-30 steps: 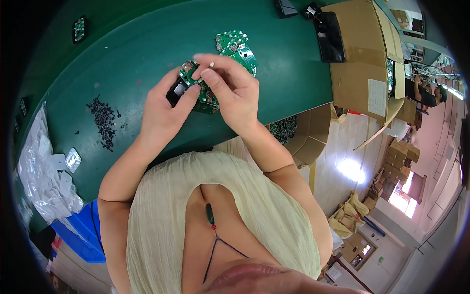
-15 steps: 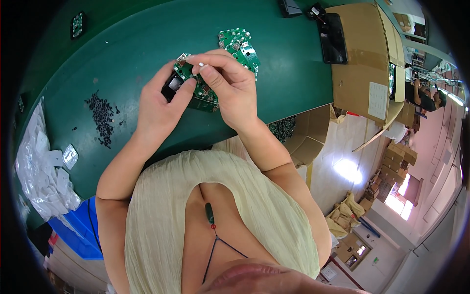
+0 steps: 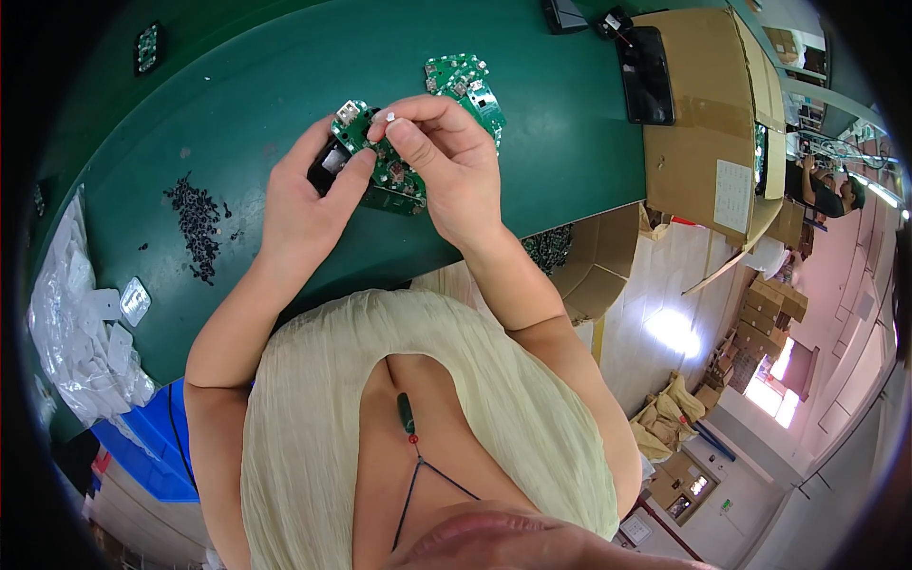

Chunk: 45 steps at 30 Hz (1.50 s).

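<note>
My left hand [image 3: 312,199] is closed around a green circuit board [image 3: 399,179] with a black part [image 3: 329,163] beneath it. A silvery metal socket [image 3: 349,112] stands at the board's far left corner. Over the board, my right hand [image 3: 454,166] pinches a tiny white piece [image 3: 389,117] between thumb and forefinger; its exact kind is too small to tell. Just beyond the right hand lie several loose green circuit boards [image 3: 459,72], partly hidden by the fingers.
A heap of small black parts [image 3: 198,223] lies on the green table [image 3: 570,161] at left. Beside it are a clear plastic bag of white pieces [image 3: 81,323] and a silvery piece [image 3: 136,302]. At right stand a cardboard box [image 3: 698,133] and a black slab [image 3: 648,76].
The right fingertips have lifted slightly off the board with the tiny white piece, uncovering more of the metal socket. My left hand has shifted a little to the left.
</note>
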Each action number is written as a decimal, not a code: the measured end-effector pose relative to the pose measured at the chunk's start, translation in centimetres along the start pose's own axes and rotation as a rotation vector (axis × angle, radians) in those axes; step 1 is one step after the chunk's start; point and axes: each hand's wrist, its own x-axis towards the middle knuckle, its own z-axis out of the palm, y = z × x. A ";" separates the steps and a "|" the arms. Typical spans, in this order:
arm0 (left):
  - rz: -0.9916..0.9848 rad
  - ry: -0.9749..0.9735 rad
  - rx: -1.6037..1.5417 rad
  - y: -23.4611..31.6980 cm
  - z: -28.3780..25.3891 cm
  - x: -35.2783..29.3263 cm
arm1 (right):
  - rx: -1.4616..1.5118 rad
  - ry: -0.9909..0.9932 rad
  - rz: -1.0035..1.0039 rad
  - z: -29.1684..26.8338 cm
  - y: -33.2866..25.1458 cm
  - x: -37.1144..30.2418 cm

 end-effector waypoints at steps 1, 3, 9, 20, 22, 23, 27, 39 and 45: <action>0.000 0.001 0.000 0.0 0.0 0.0 | 0.010 -0.002 -0.007 0.0 0.0 0.0; 0.018 0.014 0.012 0.0 0.0 0.1 | 0.020 -0.005 -0.013 -0.1 0.1 0.1; 0.009 0.015 0.023 0.3 -0.8 0.3 | -0.122 -0.137 -0.107 -0.3 -0.2 1.4; 0.050 0.049 0.037 0.9 -1.2 0.3 | -0.404 -0.175 -0.281 0.1 0.4 2.5; 0.049 0.054 0.042 0.8 -1.3 0.4 | -0.466 -0.212 -0.300 0.3 0.0 2.7; 0.042 0.057 0.061 0.8 -1.3 0.5 | -0.531 -0.244 -0.321 0.4 -0.2 2.7; 0.037 0.065 0.084 0.7 -1.2 0.8 | -0.378 -0.194 -0.285 0.7 0.2 2.3; 0.050 0.085 0.012 0.6 -1.2 0.7 | -0.319 0.132 -0.175 0.7 0.7 1.5; 0.068 0.082 0.032 0.6 -0.9 0.5 | -0.283 0.118 -0.172 1.1 0.7 1.5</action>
